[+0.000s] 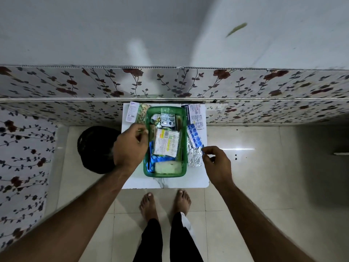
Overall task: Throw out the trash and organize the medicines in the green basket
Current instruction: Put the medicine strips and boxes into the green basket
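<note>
The green basket [184, 114] stands on a small white table [166, 182]. In it lie a labelled clear packet [166, 141], a silver blister pack [168, 120], blue blister strips [158, 158] and a white bandage roll [168, 167]. My left hand [130, 148] hovers at the basket's left rim with its fingers pinched on what looks like a small pale scrap. My right hand [217, 163] is right of the basket, thumb and forefinger pinching the near end of a blue blister strip [194, 136], which lies over a silver foil strip [194, 157].
A black trash bin [96, 148] stands on the floor left of the table. A dark medicine box with a leaflet [194, 114] lies at the table's back right, and a white packet [132, 112] and a greenish strip [142, 113] at its back left. A floral-papered wall runs behind.
</note>
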